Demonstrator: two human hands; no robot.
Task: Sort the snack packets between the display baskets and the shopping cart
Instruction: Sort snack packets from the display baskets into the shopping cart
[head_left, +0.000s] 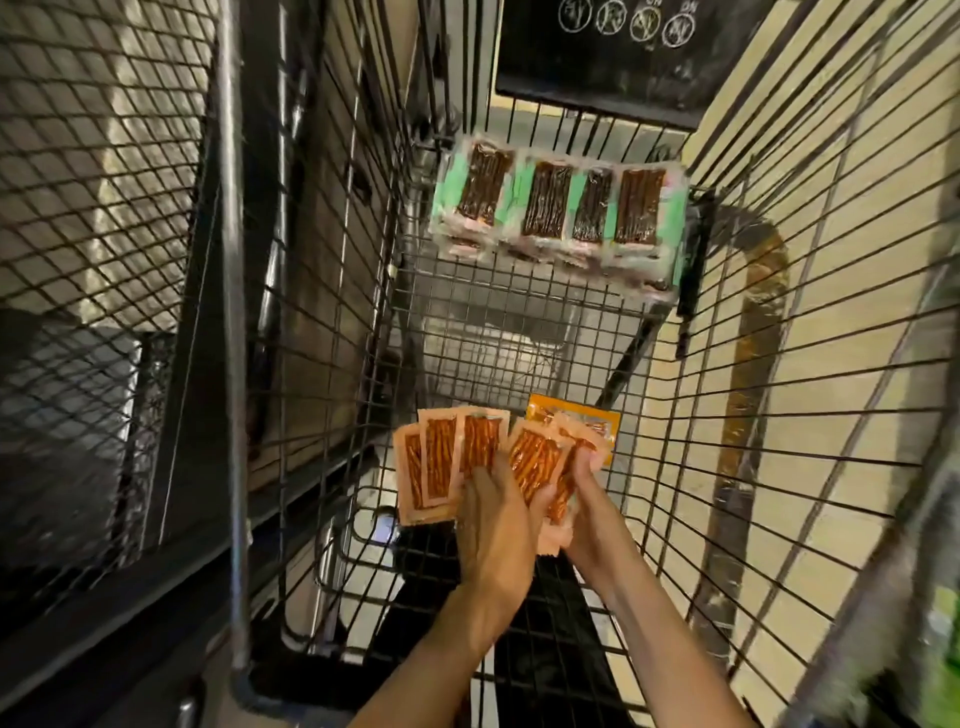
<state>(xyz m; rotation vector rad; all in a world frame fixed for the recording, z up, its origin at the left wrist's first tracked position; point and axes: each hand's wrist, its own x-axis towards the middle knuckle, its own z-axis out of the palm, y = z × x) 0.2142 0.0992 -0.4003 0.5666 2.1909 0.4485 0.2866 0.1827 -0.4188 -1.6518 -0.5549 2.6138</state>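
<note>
- The shopping cart (779, 364) fills most of the view, seen from above. Its wire walls rise on both sides, and a black panel (597, 67) with white round symbols stands at its far end.
- A display basket (104, 208) of diamond mesh stands just outside the cart's left wall. What it holds cannot be made out.
- A row of green packets (550, 208) lies at the far end of the cart, below the black panel. They sit side by side, flat face up. Each has a dark brown window of sticks, with its long axis running from the near end of the cart to the far end. More packets show beneath the row.
- A fan of orange packets (441, 457) is held above the near half of the cart floor. Their long axes point towards the far end, and the leftmost packets lean towards the left wall.
- The left hand (493, 514) holds the left part of the fan. Its back faces up, its fingers are laid over the packet faces, and its thumb is hidden.
- The right hand (589, 493) grips the right part of the fan, with its thumb pressed on top and its fingers curled beneath.
- A deeper orange packet (550, 415) shows behind the fan on the far side. Whether it is held or lying in the cart is unclear.
</note>
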